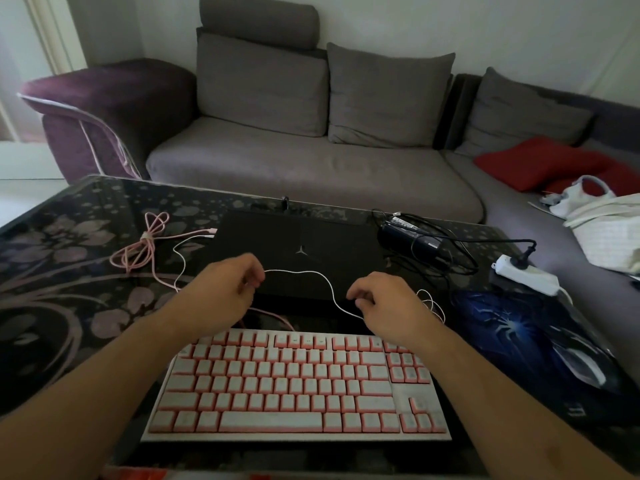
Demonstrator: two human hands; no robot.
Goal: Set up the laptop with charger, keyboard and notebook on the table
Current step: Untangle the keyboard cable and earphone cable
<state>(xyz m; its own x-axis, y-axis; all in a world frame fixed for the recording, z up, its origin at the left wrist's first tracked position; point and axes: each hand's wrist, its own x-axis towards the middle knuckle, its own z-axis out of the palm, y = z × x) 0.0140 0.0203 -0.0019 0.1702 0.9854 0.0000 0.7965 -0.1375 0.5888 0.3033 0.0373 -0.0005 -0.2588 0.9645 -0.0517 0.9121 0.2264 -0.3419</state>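
Note:
A closed black laptop point(304, 244) lies flat in the middle of the dark floral table point(62, 258). In front of it sits a white keyboard with pink key sides point(298, 386). My left hand point(228, 289) and my right hand point(384, 306) hover over the laptop's near edge, each pinching a thin white cable point(325, 285) that sags between them. The black charger brick point(408, 233) with its tangled black cord rests to the right of the laptop. No notebook shows.
A coiled pink cable point(145, 244) lies left of the laptop. A white power strip point(523, 275) sits at the right, with a blue mouse pad point(512, 327) and a mouse point(581, 368) below it. A grey sofa point(311, 168) stands behind the table.

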